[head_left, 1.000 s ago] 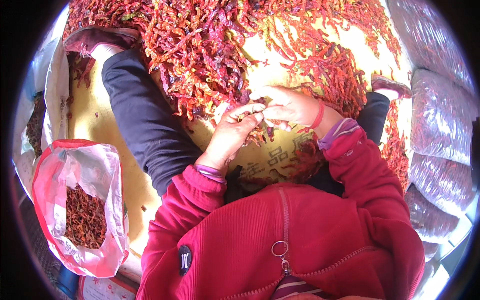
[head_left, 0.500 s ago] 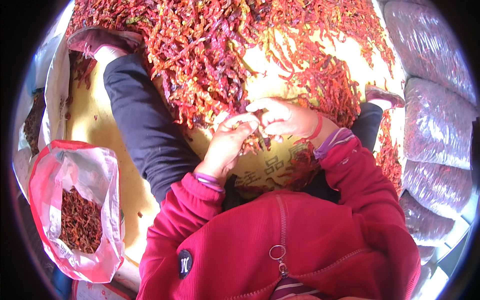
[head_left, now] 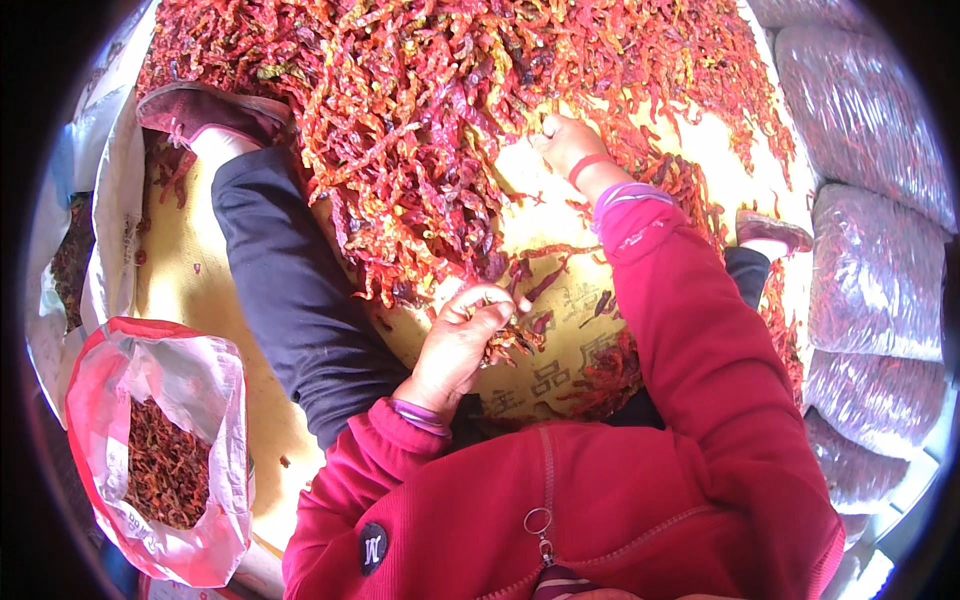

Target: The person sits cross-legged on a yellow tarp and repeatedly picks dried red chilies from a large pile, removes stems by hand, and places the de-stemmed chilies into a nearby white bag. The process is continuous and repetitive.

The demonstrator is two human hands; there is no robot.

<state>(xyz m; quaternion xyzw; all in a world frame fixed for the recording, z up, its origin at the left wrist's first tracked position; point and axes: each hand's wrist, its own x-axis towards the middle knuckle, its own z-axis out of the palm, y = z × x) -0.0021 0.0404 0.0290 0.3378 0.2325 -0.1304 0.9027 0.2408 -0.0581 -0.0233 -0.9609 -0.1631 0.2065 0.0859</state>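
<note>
Yellow sheeting (head_left: 560, 225) lies under us; nearest, our left hand (head_left: 462, 340) is curled around a small bunch of dried red chillies (head_left: 505, 345), while a red-rimmed sack (head_left: 215, 400) on our left looks partly filled. Farther out, our right hand (head_left: 566, 142) reaches, fingers loosely bent and apparently empty, to the edge of the big chilli heap (head_left: 420, 110), so we judge most sorting remains.

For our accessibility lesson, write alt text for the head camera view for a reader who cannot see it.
A seated person in a red jacket holds a bunch of dried red chillies in the left hand while the right hand reaches into a large chilli heap on a yellow mat. An open bag of chillies stands at their left.
</note>
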